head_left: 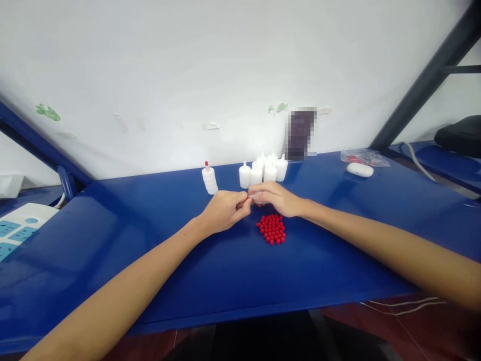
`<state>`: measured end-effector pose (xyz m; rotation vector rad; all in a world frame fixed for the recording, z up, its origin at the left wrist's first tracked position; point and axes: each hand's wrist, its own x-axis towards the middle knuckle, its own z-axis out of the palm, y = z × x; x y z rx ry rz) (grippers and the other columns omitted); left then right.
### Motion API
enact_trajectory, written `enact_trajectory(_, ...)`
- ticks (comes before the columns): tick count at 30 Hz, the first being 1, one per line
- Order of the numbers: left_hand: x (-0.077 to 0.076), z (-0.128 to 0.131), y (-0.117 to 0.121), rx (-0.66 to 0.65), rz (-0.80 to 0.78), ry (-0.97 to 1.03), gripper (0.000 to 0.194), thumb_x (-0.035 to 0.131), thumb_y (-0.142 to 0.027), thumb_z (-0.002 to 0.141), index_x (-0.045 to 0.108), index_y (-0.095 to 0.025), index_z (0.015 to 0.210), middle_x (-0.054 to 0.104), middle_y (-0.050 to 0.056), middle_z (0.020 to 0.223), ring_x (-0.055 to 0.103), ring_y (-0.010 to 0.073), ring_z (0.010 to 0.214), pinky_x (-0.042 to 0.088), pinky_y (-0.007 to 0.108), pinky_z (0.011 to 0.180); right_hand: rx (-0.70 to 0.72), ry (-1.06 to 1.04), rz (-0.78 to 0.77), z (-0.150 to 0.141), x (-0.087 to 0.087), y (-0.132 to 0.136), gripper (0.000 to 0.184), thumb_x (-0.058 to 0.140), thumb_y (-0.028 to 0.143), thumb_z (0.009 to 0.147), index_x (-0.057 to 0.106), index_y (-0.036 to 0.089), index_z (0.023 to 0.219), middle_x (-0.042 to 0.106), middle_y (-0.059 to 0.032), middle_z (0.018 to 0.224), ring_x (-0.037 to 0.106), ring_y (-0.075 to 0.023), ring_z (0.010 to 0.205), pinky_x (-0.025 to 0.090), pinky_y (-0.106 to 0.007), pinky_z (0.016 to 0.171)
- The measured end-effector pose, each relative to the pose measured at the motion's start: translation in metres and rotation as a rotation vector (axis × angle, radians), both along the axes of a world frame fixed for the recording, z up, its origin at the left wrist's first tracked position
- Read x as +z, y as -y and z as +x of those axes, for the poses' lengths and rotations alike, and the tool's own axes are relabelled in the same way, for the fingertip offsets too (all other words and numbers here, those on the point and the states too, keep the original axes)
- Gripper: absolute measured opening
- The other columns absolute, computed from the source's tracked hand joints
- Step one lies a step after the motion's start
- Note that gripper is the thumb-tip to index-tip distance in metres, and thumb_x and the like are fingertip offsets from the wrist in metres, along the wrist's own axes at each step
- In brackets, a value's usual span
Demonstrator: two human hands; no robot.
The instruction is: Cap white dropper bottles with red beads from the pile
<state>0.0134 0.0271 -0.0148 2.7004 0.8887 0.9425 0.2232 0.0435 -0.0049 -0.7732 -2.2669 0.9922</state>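
Observation:
My left hand [224,210] and my right hand [276,197] meet above the blue table [150,250], fingertips together. The left fingers pinch a small red cap [247,198]. The right hand is wrapped round a small white bottle [256,196], mostly hidden by its fingers, with the nozzle toward the cap. A pile of red caps [271,228] lies just in front of the right hand. Behind the hands stands a cluster of several uncapped white bottles [263,170]. One white bottle with a red cap [209,179] stands apart to their left.
A white earbud case [359,169] and a clear plastic bag [364,157] lie at the back right. A white power strip [18,225] sits at the far left. A dark blurred object [300,133] leans on the white wall. Metal frame bars rise at both sides.

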Motion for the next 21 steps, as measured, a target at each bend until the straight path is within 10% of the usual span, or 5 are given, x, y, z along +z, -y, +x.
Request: enact_trajectory(21, -0.006, -0.006, -0.004, -0.011, -0.040, -0.007, 0.027, 0.042, -0.019, 0.093, 0.067, -0.014, 0.083, 0.062, -0.002, 0.063, 0.050, 0.0076, 0.052, 0.038, 0.020, 0.056, 0.066, 0.033, -0.047, -0.014, 0.004, -0.011, 0.050, 0.044, 0.052, 0.096, 0.059, 0.015, 0.065, 0.047, 0.0031, 0.055, 0.044, -0.0104, 0.054, 0.031, -0.027, 0.058)
